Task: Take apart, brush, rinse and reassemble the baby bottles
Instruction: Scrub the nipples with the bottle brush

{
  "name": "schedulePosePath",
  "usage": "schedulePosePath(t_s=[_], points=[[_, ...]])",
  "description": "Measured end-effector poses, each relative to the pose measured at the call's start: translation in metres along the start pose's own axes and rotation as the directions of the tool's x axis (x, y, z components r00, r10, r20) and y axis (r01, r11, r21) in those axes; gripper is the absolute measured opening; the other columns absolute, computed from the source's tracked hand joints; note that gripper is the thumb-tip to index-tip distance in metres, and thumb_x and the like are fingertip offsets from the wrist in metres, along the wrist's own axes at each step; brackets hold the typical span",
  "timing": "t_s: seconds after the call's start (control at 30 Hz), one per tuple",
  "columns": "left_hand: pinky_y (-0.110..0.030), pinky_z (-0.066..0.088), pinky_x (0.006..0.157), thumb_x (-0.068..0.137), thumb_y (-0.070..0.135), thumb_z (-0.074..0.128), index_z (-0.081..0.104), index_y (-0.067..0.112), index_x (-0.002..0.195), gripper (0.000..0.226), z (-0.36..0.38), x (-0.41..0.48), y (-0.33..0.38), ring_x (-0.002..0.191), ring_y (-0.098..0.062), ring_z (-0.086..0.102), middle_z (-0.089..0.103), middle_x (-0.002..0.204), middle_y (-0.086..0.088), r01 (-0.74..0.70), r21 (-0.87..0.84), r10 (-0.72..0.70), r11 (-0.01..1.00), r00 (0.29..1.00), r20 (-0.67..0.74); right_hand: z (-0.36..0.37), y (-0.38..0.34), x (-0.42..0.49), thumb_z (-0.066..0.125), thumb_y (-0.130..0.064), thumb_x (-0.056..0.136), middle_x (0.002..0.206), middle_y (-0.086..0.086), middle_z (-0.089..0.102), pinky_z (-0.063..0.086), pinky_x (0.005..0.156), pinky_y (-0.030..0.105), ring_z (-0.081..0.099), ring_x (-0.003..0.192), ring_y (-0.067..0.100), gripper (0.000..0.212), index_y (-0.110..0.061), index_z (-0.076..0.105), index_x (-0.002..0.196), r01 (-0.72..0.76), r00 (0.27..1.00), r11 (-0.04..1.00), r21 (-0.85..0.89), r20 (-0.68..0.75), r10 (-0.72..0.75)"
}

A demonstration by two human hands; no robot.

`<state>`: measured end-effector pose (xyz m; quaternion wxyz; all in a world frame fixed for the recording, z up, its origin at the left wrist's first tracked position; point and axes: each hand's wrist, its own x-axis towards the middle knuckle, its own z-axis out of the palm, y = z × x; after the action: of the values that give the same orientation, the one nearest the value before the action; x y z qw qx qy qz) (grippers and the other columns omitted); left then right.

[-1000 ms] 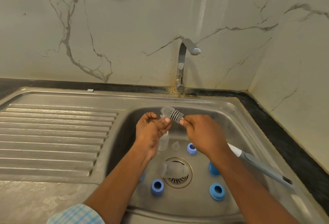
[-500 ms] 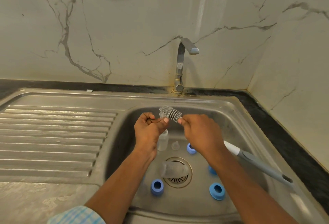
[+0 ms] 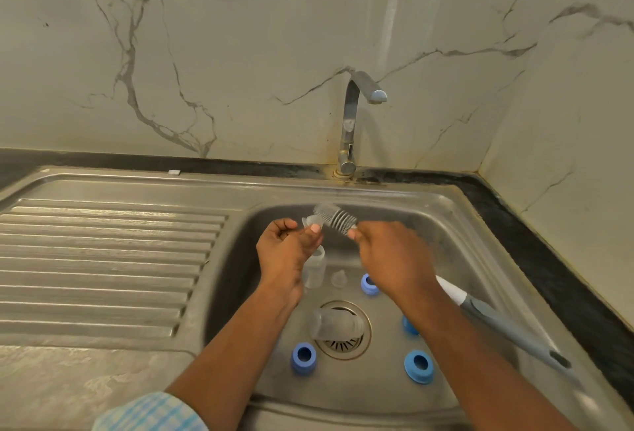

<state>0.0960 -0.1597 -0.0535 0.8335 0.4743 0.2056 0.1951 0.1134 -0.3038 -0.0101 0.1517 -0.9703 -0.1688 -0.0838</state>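
Over the sink basin, my left hand pinches a small clear teat between thumb and fingers. My right hand grips the bottle brush just behind its grey ribbed head, which touches the teat. The brush's grey and white handle runs back to the lower right. On the basin floor lie a clear bottle standing upright, a second clear bottle on its side over the drain, another clear teat and several blue collar rings.
The steel sink has a ribbed draining board on the left. A chrome tap stands behind the basin, with no water running. Marble walls close the back and right side. A black counter strip runs along the right.
The brush head has shifted slightly against the teat, and both hands stay in nearly the same spot above the basin.
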Motion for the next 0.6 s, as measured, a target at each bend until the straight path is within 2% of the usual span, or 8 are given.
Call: schedulePosePath(t_s=[0.07, 0.13, 0.2, 0.27, 0.37, 0.43, 0.5, 0.6], points=[[-0.027, 0.060, 0.073, 0.083, -0.011, 0.070, 0.051, 0.013, 0.087, 0.031, 0.000, 0.001, 0.001, 0.077, -0.021, 0.073, 0.069, 0.083, -0.012, 0.011, -0.025, -0.011, 1.000, 1.000, -0.001, -0.003, 0.010, 0.006, 0.040, -0.036, 0.104, 0.070, -0.004, 0.050, 0.035, 0.063, 0.030, 0.049, 0.067, 0.021, 0.032, -0.021, 0.065, 0.093, -0.128, 0.989, 0.992, -0.018, -0.077, 0.126], [-0.026, 0.061, 0.072, 0.083, -0.010, 0.071, 0.053, 0.012, 0.089, 0.029, -0.001, 0.003, 0.002, 0.075, -0.019, 0.074, 0.069, 0.085, -0.011, 0.020, -0.061, -0.021, 0.998, 1.000, -0.010, -0.004, 0.021, 0.006, 0.040, -0.036, 0.103, 0.070, -0.002, 0.052, 0.035, 0.063, 0.031, 0.050, 0.068, 0.023, 0.033, -0.018, 0.066, 0.091, -0.170, 0.983, 0.985, -0.038, -0.079, 0.167], [-0.027, 0.061, 0.074, 0.082, -0.008, 0.072, 0.058, 0.011, 0.097, 0.028, -0.001, 0.004, 0.002, 0.079, -0.019, 0.074, 0.072, 0.088, -0.011, 0.031, -0.072, -0.031, 0.997, 1.000, -0.002, -0.001, 0.020, 0.003, 0.042, -0.037, 0.102, 0.074, 0.000, 0.060, 0.037, 0.063, 0.032, 0.054, 0.070, 0.026, 0.032, -0.019, 0.063, 0.086, -0.133, 0.991, 0.989, -0.070, -0.029, 0.131], [-0.028, 0.059, 0.073, 0.082, -0.004, 0.075, 0.061, 0.012, 0.107, 0.033, -0.002, 0.004, 0.000, 0.086, -0.018, 0.072, 0.075, 0.091, -0.008, 0.031, -0.004, -0.031, 1.000, 0.999, 0.013, 0.003, 0.014, 0.000, 0.042, -0.038, 0.102, 0.081, 0.004, 0.066, 0.038, 0.063, 0.033, 0.057, 0.073, 0.029, 0.030, -0.021, 0.058, 0.082, -0.083, 0.997, 0.995, -0.049, -0.001, 0.083], [-0.028, 0.053, 0.068, 0.082, 0.001, 0.076, 0.063, 0.015, 0.116, 0.039, -0.003, 0.005, -0.001, 0.092, -0.017, 0.070, 0.077, 0.096, -0.004, 0.037, 0.070, -0.041, 0.997, 0.997, 0.058, 0.004, 0.008, 0.000, 0.042, -0.038, 0.102, 0.080, 0.004, 0.061, 0.038, 0.063, 0.032, 0.051, 0.071, 0.027, 0.029, -0.021, 0.062, 0.089, -0.063, 0.998, 0.998, -0.012, 0.008, 0.063], [-0.028, 0.053, 0.067, 0.085, 0.003, 0.073, 0.065, 0.013, 0.117, 0.034, -0.002, 0.006, 0.001, 0.088, -0.017, 0.069, 0.076, 0.098, -0.007, 0.068, 0.029, -0.070, 0.997, 0.993, 0.094, 0.004, 0.009, 0.001, 0.042, -0.038, 0.102, 0.080, 0.004, 0.061, 0.038, 0.063, 0.032, 0.049, 0.070, 0.026, 0.029, -0.021, 0.063, 0.091, -0.060, 0.998, 0.998, -0.012, -0.001, 0.060], [-0.026, 0.051, 0.065, 0.093, 0.014, 0.067, 0.068, 0.010, 0.111, 0.019, -0.001, 0.003, 0.003, 0.079, -0.014, 0.066, 0.074, 0.093, -0.009, 0.120, -0.019, -0.116, 0.993, 0.984, 0.133, 0.003, 0.012, 0.001, 0.043, -0.038, 0.102, 0.078, 0.002, 0.059, 0.038, 0.063, 0.032, 0.048, 0.069, 0.026, 0.028, -0.022, 0.064, 0.092, -0.073, 0.997, 0.997, -0.002, -0.008, 0.073], [-0.022, 0.054, 0.060, 0.096, 0.025, 0.063, 0.068, 0.005, 0.109, 0.025, -0.002, 0.003, 0.002, 0.072, -0.011, 0.068, 0.074, 0.087, -0.008, 0.188, -0.033, -0.181, 0.982, 0.972, 0.153, 0.003, 0.011, 0.001, 0.043, -0.038, 0.102, 0.077, 0.001, 0.057, 0.037, 0.062, 0.032, 0.048, 0.069, 0.025, 0.027, -0.024, 0.062, 0.089, -0.069, 0.998, 0.998, 0.005, 0.006, 0.069]])
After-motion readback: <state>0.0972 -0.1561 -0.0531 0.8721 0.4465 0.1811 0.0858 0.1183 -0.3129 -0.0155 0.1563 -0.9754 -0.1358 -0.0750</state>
